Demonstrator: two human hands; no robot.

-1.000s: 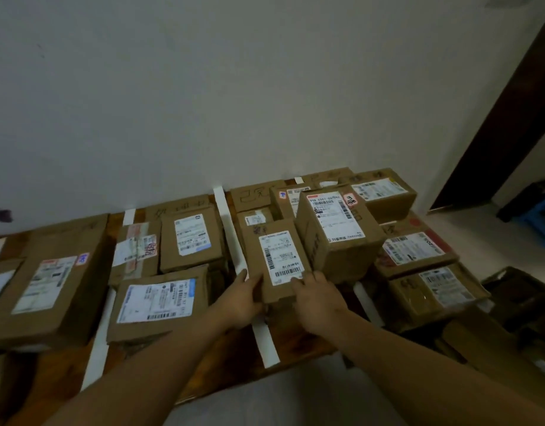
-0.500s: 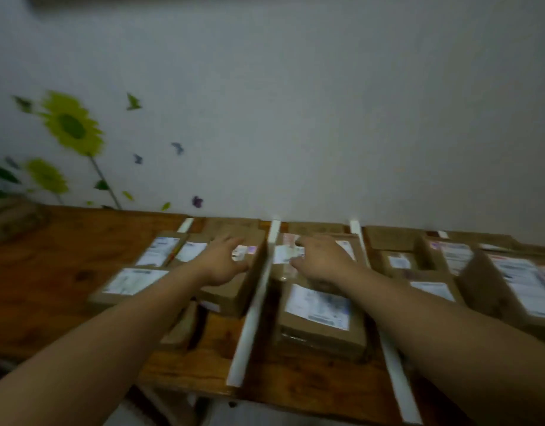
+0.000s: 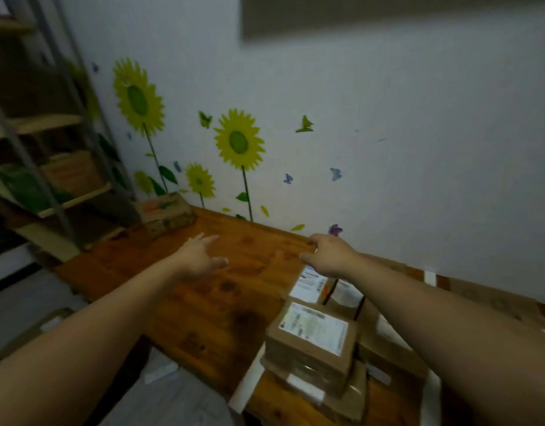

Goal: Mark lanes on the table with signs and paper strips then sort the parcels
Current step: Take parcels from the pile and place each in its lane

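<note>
Parcels (image 3: 311, 348) lie flat on the near right part of the wooden table (image 3: 222, 302), labels up, lined from the near edge toward the wall. A white paper strip (image 3: 243, 392) runs the same way along their left side. Both arms are stretched forward and apart. The left hand (image 3: 200, 256) hovers over bare wood with fingers spread, holding nothing. The right hand (image 3: 329, 253) hangs above the far parcels, fingers loosely bent and empty. A cardboard box (image 3: 165, 213) sits far left; its contents are hidden.
</note>
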